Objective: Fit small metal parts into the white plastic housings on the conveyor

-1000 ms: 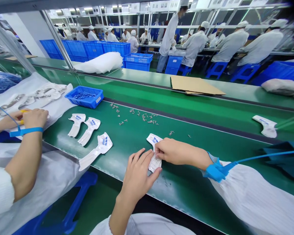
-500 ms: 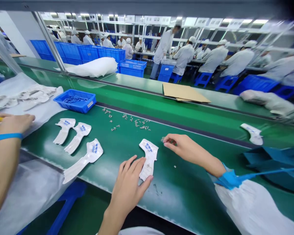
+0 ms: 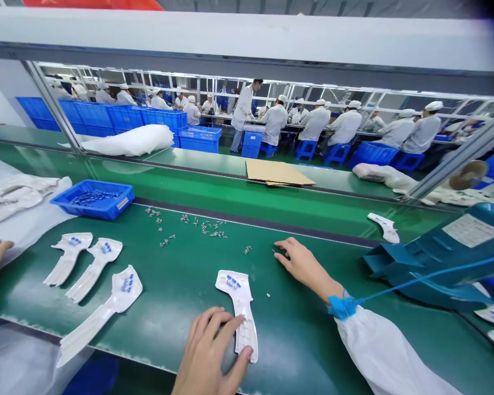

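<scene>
White shell [image 3: 242, 299] by near edge of green surface [image 3: 313, 334], your left hand [image 3: 212, 351] on it, fingers spread. Your right hand [image 3: 304, 267] beside metal bits [image 3: 247, 249], toward far edge, half-curled; can't tell if gripping.

The right hand [image 3: 302, 264], a second ago touching the white part [image 3: 242, 302], is now well apart from it, fingertips just right of the small metal pieces [image 3: 247, 249]. More of the teal bin [image 3: 440, 249] shows.

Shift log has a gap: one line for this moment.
left hand: touching white curved plastic shell | right hand: near small silvery metallic-looking pieces
</scene>
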A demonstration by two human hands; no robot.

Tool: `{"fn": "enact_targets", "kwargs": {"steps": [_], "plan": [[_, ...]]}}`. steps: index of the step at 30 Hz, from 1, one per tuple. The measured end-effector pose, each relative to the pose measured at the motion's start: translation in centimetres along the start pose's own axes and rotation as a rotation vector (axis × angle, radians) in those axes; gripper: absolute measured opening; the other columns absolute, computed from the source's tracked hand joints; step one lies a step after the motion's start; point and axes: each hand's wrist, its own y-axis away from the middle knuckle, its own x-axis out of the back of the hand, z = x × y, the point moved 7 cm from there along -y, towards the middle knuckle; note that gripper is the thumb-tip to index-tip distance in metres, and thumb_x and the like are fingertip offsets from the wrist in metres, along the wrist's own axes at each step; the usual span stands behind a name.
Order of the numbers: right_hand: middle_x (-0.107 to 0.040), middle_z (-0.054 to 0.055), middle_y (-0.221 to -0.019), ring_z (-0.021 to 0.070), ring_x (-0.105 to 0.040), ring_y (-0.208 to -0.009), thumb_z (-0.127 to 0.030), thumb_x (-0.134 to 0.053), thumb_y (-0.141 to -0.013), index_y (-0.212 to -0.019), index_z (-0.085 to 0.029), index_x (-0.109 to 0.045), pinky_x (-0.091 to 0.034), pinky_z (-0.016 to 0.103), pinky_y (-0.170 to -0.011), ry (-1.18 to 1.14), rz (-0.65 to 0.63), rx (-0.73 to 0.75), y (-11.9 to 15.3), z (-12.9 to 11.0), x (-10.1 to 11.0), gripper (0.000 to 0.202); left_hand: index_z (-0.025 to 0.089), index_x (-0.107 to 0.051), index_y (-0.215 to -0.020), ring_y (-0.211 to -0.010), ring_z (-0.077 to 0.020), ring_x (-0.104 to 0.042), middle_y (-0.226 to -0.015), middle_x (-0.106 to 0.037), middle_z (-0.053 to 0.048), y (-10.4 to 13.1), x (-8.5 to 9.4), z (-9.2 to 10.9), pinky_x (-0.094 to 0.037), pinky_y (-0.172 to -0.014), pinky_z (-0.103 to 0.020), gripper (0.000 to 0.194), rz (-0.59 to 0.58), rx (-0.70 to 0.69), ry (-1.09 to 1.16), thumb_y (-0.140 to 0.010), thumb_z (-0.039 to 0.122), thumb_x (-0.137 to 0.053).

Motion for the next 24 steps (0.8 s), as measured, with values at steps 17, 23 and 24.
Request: {"fn": "enact_targets", "kwargs": {"steps": [17,23,24], "plan": [[-0.045,-0.005,-0.066,0.0091,-0.038,-0.06,-0.055,-0.067,-0.082,-0.084,-0.018,-0.058,-0.031,0.023,-0.057,-1.1,-0.589,-0.259,10.2,-10.1,-1.6,0.039,0.024,-0.056,-0.123,-0.096,-0.0204,-0.062,-0.105,-0.07,-0.004,-0.4,0.2,3.3,-0.049,-0.085,-0.034,0.033,0.141,-0.1,0.132,-0.095,0.006,-0.051],[-0.05,-0.004,-0.068,0.0083,-0.039,-0.06,-0.054,-0.071,-0.081,-0.081,-0.017,-0.057,-0.029,0.022,-0.057,-1.204,-0.636,-0.232,11.1,-10.9,-2.7,0.04,0.021,-0.057,-0.111,-0.091,-0.0187,-0.061,-0.099,-0.07,-0.003,-0.3,0.6,3.5,-0.047,-0.083,-0.033,0.024,0.22,-0.086,0.204,-0.093,0.006,-0.057],[-0.05,-0.004,-0.068,0.0083,-0.039,-0.06,-0.055,-0.071,-0.08,-0.081,-0.017,-0.056,-0.03,0.022,-0.057,-1.212,-0.635,-0.228,11.1,-11.0,-2.8,0.041,0.021,-0.058,-0.11,-0.09,-0.0184,-0.061,-0.098,-0.07,-0.003,-0.3,0.7,3.5,-0.047,-0.082,-0.032,0.023,0.231,-0.084,0.211,-0.093,0.005,-0.056]]}}
